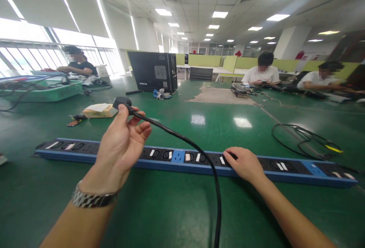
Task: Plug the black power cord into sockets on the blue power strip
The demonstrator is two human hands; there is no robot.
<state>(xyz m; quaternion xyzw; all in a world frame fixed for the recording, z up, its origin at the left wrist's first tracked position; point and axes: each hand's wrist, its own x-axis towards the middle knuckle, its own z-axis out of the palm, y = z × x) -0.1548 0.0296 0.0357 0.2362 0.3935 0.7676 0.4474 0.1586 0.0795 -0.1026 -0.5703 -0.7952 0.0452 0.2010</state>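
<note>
Pinched in my left hand (125, 134) is a black power plug (121, 102), held up above the table by its cable end. Its thick black cable (182, 137) arcs to the right, passes in front of the strip and runs out at the bottom edge. A long blue and black power strip (159, 166) lies across the green table, with rows of sockets and several small white labels. My right hand (246, 164) grips the strip right of its middle, thumb across the black socket face; the other fingertips are mostly hidden.
Behind the strip stand a yellow box (99, 112), a black computer case (154, 72) and crumpled gloves (162, 94). A green basket (51, 93) with cables sits left. Looped black cable (299, 137) lies right. Several people sit around the table's far sides.
</note>
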